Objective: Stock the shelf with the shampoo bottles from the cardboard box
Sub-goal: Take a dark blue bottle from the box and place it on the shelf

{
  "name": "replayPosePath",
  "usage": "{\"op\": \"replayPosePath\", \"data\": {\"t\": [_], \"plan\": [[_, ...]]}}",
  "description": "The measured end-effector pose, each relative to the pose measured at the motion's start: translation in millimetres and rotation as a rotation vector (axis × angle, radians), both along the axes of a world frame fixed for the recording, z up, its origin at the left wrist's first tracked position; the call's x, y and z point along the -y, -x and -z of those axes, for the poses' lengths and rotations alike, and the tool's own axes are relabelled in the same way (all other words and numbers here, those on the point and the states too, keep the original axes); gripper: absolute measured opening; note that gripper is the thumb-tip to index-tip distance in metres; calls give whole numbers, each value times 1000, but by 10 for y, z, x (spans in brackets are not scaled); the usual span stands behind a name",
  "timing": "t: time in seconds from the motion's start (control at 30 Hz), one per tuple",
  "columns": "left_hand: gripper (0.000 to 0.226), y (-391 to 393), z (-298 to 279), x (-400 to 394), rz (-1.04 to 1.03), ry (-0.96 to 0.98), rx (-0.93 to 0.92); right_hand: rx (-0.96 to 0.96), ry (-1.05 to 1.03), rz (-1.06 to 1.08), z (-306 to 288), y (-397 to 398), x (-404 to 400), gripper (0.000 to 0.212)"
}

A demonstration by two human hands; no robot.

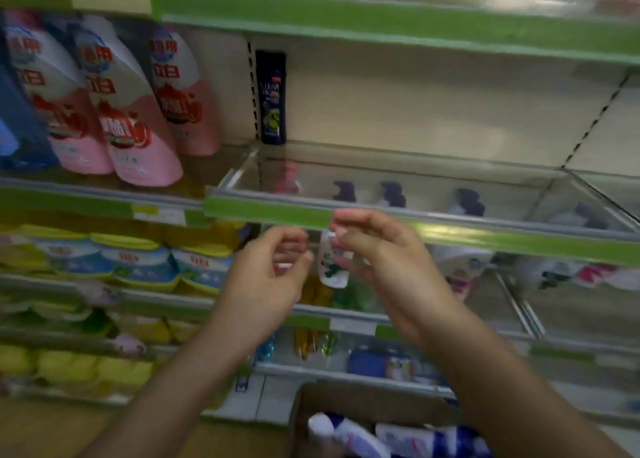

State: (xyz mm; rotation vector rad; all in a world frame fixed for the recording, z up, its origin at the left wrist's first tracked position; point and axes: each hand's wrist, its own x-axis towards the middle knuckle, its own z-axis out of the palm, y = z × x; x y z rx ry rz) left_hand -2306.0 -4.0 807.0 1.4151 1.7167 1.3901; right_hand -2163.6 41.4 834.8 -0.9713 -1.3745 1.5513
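One dark shampoo bottle [270,97] stands upright at the back left of the shelf [266,212] with the green front strip and clear rail. My left hand [270,277] and my right hand [377,260] hover side by side just below that strip, fingers loosely curled, with nothing visibly held. A small white bottle [329,267] on the lower shelf shows between them, behind my right fingers. The cardboard box [304,409] sits at the bottom centre with several white and blue bottles [349,437] lying in it. The view is blurred.
Pink and white refill pouches [138,125] fill the shelf to the left. Yellow-capped packs [138,260] sit below them. More white bottles [460,267] stand on the lower right shelf. The green-edged shelf above [381,25] overhangs the space.
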Motion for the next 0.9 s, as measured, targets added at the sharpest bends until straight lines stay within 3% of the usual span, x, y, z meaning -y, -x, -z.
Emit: {"op": "replayPosePath", "data": {"t": [0.5, 0.67, 0.9], "plan": [[15, -421, 2022, 1423, -69, 530, 95, 194, 547, 189, 2211, -591, 1247, 19], [15, -434, 2468, 1656, -58, 673, 58, 293, 639, 242, 2870, -621, 1476, 21], [22, -486, 2897, 1748, -42, 802, 84, 482, 609, 214, 3472, -705, 1617, 13]]}}
